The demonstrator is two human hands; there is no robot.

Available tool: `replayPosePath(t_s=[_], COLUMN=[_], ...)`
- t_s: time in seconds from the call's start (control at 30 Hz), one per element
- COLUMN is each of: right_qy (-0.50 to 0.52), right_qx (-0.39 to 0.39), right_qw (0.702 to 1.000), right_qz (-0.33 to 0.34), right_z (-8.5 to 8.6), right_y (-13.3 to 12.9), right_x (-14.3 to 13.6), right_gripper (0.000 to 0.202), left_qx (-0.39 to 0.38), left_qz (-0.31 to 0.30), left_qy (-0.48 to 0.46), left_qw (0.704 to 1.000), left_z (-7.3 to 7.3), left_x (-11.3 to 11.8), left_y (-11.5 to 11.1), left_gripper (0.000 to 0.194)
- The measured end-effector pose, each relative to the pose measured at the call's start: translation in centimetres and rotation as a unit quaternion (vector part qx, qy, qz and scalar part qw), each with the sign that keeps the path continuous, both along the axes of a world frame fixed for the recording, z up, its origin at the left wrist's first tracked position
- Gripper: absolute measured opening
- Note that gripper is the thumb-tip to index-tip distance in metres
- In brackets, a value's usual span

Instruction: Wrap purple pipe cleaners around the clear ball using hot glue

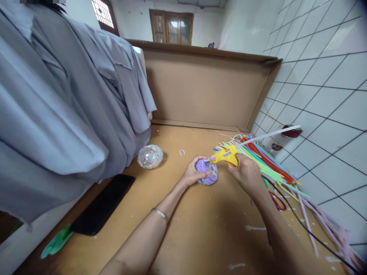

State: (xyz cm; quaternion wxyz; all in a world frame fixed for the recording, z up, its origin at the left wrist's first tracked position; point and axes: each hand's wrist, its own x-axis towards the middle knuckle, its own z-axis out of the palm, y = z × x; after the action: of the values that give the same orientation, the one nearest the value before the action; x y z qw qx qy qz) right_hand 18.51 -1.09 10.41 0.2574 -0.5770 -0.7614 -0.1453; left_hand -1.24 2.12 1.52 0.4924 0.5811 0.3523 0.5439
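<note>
Grasps a yellow glue gun [224, 154] by the handle in the curled right grip [247, 170], cradles a purple-striped round piece [212, 178] just below centre in the half-closed left grip [192, 172]. Seems light, possibly brittle; best held around the sides.

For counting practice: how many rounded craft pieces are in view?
2: a clear piece on the table, and a purple-striped piece held in the left hand.

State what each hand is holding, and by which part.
The left hand grips the round purple-banded piece by its left side, thumb across the front. The right hand holds the yellow glue gun by its handle.
</note>
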Motion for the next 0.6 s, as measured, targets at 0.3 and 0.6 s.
replayPosePath(t_s=[0.3, 0.6], right_qy=[0.0, 0.001], right_qx=[0.004, -0.011], right_qw=[1.0, 1.0], right_qz=[0.005, -0.002], right_z=[0.12, 0.15], right_y=[-0.05, -0.02], right_x=[0.13, -0.16], right_gripper=[0.011, 0.011], left_qx=[0.001, 0.01], left_qz=[0.003, 0.009], left_qy=[0.003, 0.005], left_qw=[1.0, 1.0], left_z=[0.19, 0.41], left_x=[-0.01, 0.06], left_y=[-0.07, -0.13], left_gripper=[0.069, 0.068])
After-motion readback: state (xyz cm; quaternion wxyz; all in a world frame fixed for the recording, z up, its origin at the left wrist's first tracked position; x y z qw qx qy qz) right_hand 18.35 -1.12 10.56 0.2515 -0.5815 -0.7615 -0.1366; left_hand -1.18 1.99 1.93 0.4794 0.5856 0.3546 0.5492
